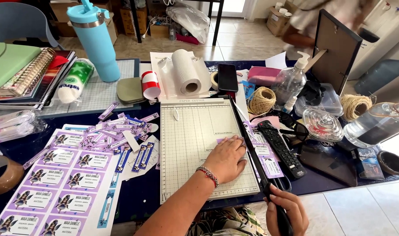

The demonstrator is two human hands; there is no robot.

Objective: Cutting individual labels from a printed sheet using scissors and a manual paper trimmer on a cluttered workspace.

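Note:
My left hand (226,158) lies flat on the white paper cutter board (188,144), pressing a small purple label strip (229,140) against the blade edge. A beaded bracelet circles that wrist. My right hand (286,209) grips the black handle of the cutter's long blade arm (248,137), which lies lowered along the board's right side. Cut purple labels (269,164) lie just right of the blade.
Purple sticker sheets (55,183) and cut strips (120,131) cover the left. A paper towel roll (186,72), phone (228,76), twine ball (262,99), remote (280,148), blue tumbler (96,41), notebooks (24,72), sanitizer bottle (291,81) and a tape roll (5,175) crowd the table. Another person stands behind at top right.

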